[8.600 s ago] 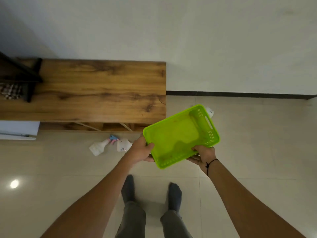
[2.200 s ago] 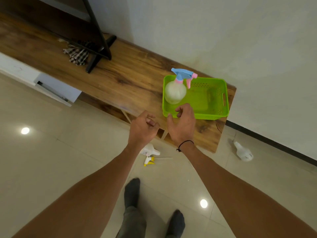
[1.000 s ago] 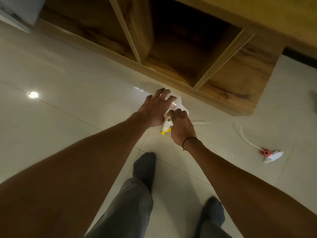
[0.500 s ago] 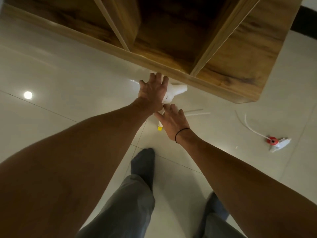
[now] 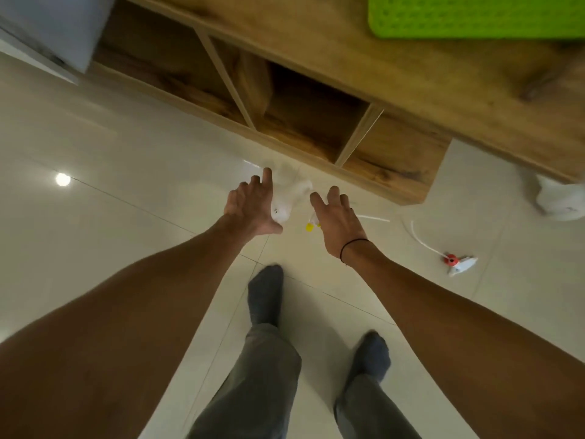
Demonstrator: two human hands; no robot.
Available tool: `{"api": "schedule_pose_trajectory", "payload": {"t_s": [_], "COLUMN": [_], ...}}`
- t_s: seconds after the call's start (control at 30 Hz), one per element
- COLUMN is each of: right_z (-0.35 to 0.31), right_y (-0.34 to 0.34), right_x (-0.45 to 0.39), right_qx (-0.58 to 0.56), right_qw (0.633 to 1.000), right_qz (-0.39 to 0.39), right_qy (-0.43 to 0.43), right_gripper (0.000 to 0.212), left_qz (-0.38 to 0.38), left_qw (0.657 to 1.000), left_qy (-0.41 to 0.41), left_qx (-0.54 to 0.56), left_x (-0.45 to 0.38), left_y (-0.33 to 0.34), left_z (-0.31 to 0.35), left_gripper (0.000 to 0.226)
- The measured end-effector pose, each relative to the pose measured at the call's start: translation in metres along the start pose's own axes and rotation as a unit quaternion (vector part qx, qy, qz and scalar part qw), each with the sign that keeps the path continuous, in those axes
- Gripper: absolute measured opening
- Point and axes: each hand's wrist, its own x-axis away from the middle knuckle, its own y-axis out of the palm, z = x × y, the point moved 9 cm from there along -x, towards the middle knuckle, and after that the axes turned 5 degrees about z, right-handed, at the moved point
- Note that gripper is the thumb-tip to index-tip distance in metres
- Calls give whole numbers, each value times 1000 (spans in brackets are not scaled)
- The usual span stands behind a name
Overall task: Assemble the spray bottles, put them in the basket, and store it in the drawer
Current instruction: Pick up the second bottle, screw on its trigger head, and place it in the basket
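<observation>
A white spray bottle (image 5: 289, 201) lies blurred on the tiled floor in front of the wooden cabinet (image 5: 411, 90). My left hand (image 5: 250, 205) reaches down with spread, straight fingers, its palm against the bottle's left side. My right hand (image 5: 335, 218) hovers with straight fingers over a yellow-tipped spray head (image 5: 309, 226), whose white tube (image 5: 373, 218) sticks out to the right. The green basket (image 5: 474, 17) stands on the cabinet top at the upper right.
A red-collared spray head (image 5: 456, 263) with a long white tube lies on the floor to the right. Another white bottle (image 5: 560, 201) lies at the far right. A white drawer front (image 5: 47, 26) is at upper left. My socked feet stand below.
The view has pulled back and up, so the basket shows again. Both hands have spread a little apart over the bottle and yellow spray head.
</observation>
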Motion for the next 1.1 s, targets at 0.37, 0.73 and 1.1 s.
{"api": "schedule_pose_trajectory", "payload": {"t_s": [0.37, 0.73, 1.1], "right_z": [-40, -47, 3], "right_y": [-134, -291, -450], "right_x": [93, 155, 185], "right_qx": [-71, -177, -344], "right_qw": [997, 975, 852], "right_qz": [31, 136, 390], "right_qy": [-2, 4, 51], "right_gripper": [69, 51, 47], "left_qz": [14, 64, 139], "left_qw": [983, 975, 958], "left_qy": [-41, -19, -7], "left_qx": [181, 211, 253], "left_x": [116, 184, 170], "left_y": [-120, -233, -319], "left_z": [10, 27, 70], "left_gripper": [111, 102, 97]}}
